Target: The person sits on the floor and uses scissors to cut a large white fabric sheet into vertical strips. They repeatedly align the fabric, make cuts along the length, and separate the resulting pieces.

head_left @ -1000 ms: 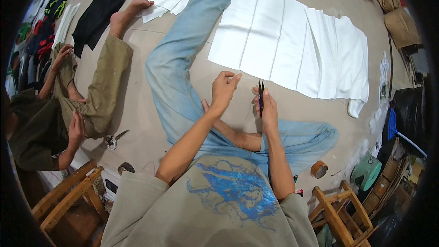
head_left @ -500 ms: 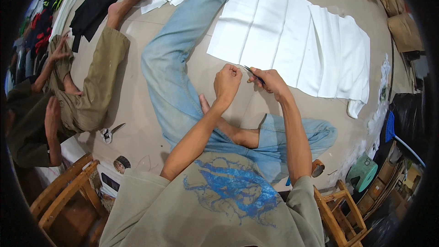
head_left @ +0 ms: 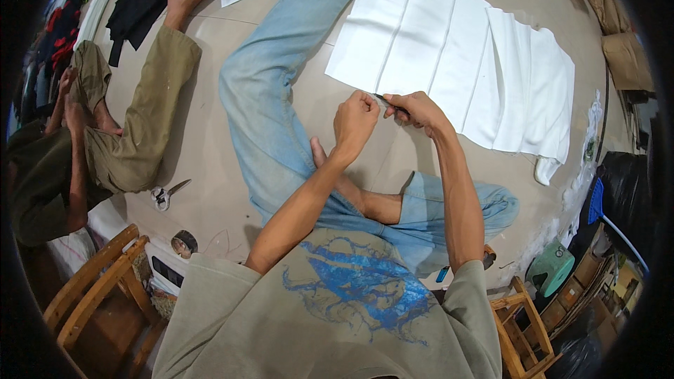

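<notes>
Just below the near edge of a wide white cloth panel with long stitched seams (head_left: 439,35), in the upper centre and upper right of the frame, the two hands are working almost fingertip to fingertip. The panel is lying on the beige tiled floor (head_left: 210,63), mostly flat, and its right part is bunching into loose folds. The left hand (head_left: 356,125) is closing in a pinch at the lower end of a thin dark seam line (head_left: 400,24); whether a thread is sitting between its fingertips is too small to tell. The right hand (head_left: 420,110) is gripping a pair of small, slim black snips (head_left: 390,103), which are pointing up and left toward that pinch; how far the blades are opening cannot be told. The step in hand seems to be a fine snip at the seam's end. Doing it well probably means keeping the left pinch light but taut, drawing any loose strand away from the fabric, laying the blades flat along the edge, and cutting with the tips only, so that neither stitches, weave nor fingertips are getting caught.
</notes>
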A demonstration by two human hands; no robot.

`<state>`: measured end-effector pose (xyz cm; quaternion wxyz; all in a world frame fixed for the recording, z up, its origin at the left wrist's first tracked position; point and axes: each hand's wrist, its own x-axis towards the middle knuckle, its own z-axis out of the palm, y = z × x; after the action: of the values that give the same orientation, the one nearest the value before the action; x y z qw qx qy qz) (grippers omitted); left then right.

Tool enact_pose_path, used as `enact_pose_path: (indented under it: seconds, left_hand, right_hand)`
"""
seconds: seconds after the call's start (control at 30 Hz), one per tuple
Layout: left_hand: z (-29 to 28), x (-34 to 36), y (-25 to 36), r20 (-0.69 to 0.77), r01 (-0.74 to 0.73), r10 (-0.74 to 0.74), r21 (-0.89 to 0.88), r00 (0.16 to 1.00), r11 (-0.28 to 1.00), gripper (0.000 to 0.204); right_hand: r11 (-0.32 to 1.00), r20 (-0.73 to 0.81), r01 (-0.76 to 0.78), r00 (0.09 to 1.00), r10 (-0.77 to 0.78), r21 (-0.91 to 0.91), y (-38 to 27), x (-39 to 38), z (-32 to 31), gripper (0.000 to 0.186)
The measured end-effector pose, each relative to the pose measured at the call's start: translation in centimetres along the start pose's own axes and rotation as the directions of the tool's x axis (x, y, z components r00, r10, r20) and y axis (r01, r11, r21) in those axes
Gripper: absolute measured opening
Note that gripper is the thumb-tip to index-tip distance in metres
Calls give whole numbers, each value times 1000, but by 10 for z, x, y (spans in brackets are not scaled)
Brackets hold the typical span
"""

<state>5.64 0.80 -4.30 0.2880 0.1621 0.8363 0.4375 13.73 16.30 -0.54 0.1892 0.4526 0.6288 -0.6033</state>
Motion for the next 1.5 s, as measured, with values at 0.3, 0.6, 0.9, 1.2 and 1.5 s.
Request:
enact_pose_path:
  seconds: [0.3, 0.6, 0.9, 1.2, 1.5]
  left_hand:
    - [0, 0, 0, 1, -7, 7, 38, 1000, 999, 19]
    - [-37, -29, 4, 247, -158, 68, 368, 967, 916, 14]
    - [-61, -68, 32, 375, -509, 447, 79, 812, 857, 30]
    - [69, -53, 46, 140, -159, 148, 73, 979, 985, 29]
    - [69, -14, 9, 167, -757, 746, 274, 645, 593, 7]
  right_hand:
    - [1000, 18, -19, 1000, 19, 9, -2, 0, -1, 42]
    - [999, 18, 48, 999, -48, -11, 43, -32, -4, 46]
    - [948, -237, 57, 971, 19, 312, 144, -102, -24, 52]
    - [849, -52, -31, 996, 69, 527, 111, -68, -46, 52]
    - [834, -50, -42, 995, 84, 551, 124, -68, -41, 53]
